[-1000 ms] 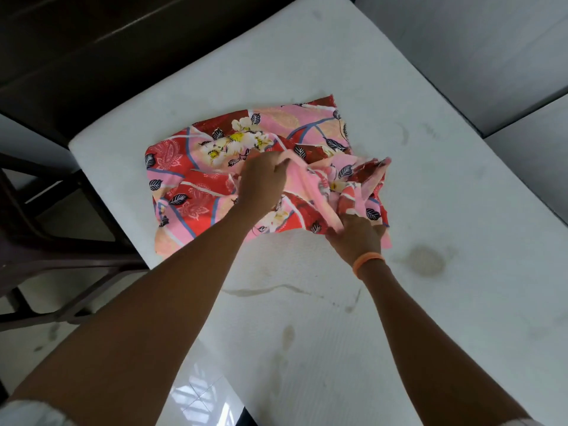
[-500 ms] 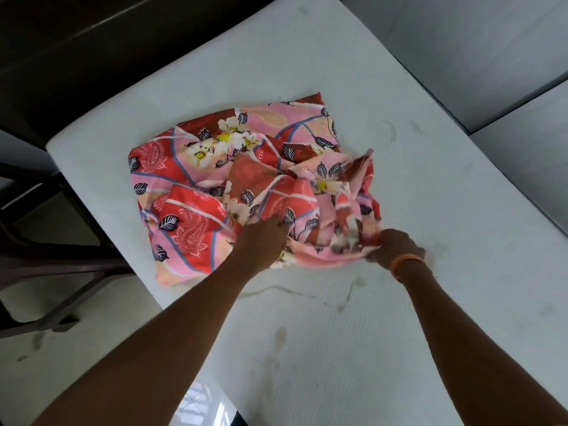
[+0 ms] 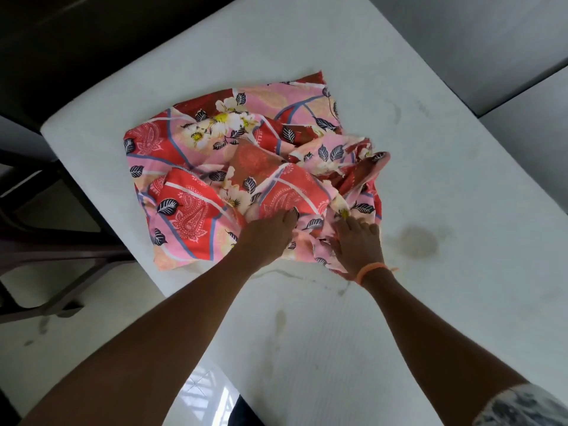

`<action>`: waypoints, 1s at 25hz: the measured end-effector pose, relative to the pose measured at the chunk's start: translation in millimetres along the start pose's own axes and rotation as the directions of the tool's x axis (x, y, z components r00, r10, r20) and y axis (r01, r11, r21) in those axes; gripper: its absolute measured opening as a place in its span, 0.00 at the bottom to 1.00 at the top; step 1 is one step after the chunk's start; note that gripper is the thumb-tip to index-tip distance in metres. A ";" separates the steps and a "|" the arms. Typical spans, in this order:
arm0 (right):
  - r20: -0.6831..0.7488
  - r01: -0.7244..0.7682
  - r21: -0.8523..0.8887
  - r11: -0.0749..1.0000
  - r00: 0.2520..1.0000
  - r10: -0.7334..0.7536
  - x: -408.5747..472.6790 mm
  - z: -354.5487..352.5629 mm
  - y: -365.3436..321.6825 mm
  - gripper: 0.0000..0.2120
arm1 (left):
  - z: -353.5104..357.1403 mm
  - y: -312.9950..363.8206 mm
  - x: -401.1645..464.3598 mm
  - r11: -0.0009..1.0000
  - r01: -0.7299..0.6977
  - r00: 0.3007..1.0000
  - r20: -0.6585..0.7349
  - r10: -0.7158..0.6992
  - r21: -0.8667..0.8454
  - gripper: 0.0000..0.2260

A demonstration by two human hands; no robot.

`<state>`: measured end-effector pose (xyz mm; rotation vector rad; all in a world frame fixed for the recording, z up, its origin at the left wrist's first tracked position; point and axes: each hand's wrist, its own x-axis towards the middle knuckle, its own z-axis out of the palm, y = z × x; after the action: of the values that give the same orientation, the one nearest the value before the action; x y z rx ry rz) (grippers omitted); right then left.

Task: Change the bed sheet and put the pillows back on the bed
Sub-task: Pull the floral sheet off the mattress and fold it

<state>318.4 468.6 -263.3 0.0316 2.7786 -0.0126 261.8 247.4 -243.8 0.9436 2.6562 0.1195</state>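
Note:
A partly folded, rumpled bed sheet [image 3: 212,179] in red and pink with white flowers and dark leaves lies on the bare white mattress [image 3: 445,186], near its left corner. Both my hands are at the sheet's near edge. My left hand [image 3: 269,233] has its fingertips curled into a fold of the red patch. My right hand [image 3: 358,245], with an orange band on the wrist, lies flat on the pink fabric beside it, fingers straight. No pillows are in view.
The mattress carries several brownish stains, the largest [image 3: 415,242] just right of my right hand. A dark wooden chair frame [image 3: 46,241] stands off the bed's left side. A grey wall [image 3: 461,35] runs behind the bed. Pale tiled floor [image 3: 76,318] shows at lower left.
The sheet's upper layers were pulled toward me and spread lower. My right hand let go of the bunched edge and moved left to lie flat. My left hand shifted right along the near edge.

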 end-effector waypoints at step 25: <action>-0.180 0.008 -0.257 0.966 0.982 -0.056 30.6 -18.5 0.8 0.18 | 8.8 -51.4 -68.8 0.950 0.139 0.956 -0.288 -0.055 0.280 0.10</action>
<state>283.2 470.3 -256.8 -0.0828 2.9428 0.3575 284.1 164.0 -243.0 0.9385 3.0368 -0.1941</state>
